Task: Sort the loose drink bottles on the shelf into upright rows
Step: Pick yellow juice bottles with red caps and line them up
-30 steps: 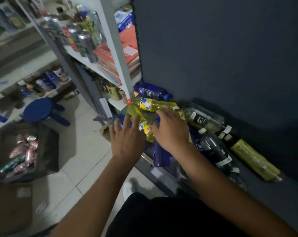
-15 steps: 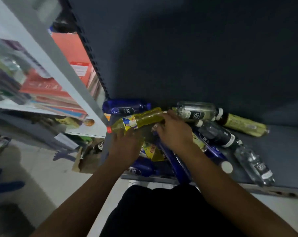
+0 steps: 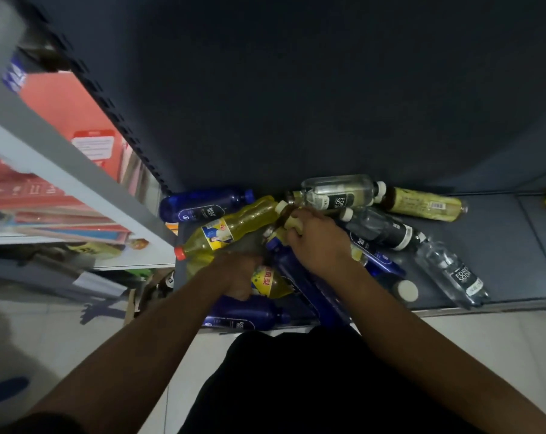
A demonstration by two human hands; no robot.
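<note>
With the right hand [image 3: 318,242], gripping the brown neck of a white-capped tea bottle [image 3: 282,208] at the middle of the pile, fingers curled round it just below the cap. With the left hand [image 3: 234,274], down in the pile's front left, fingers bent over a lower yellow bottle [image 3: 267,281] with a yellow label; cannot tell whether clasped or only pressed.

Around both hands, loose drink bottles lying on their sides, heaped at the left end of a dark grey shelf [image 3: 500,245]. Just left of the gripped neck, a red-capped yellow bottle [image 3: 234,228], slanting, cap toward the shelf's left edge. Behind it, against the dark back panel [image 3: 296,89], a rear blue bottle [image 3: 202,205]. Beyond the right hand, a clear soda bottle [image 3: 337,194] with a black label, and cap to cap with it an olive bottle [image 3: 422,204]. To the right of the wrist, a dark-labelled bottle [image 3: 381,228], then a far clear bottle [image 3: 453,274] near the front edge. Under the right hand, a slanting blue bottle [image 3: 303,277]; at the front lip, a front blue bottle [image 3: 246,313].

Further left, white shelving [image 3: 77,183] carrying red packs [image 3: 61,104]. Below the shelf, pale tiled floor [image 3: 485,339].
</note>
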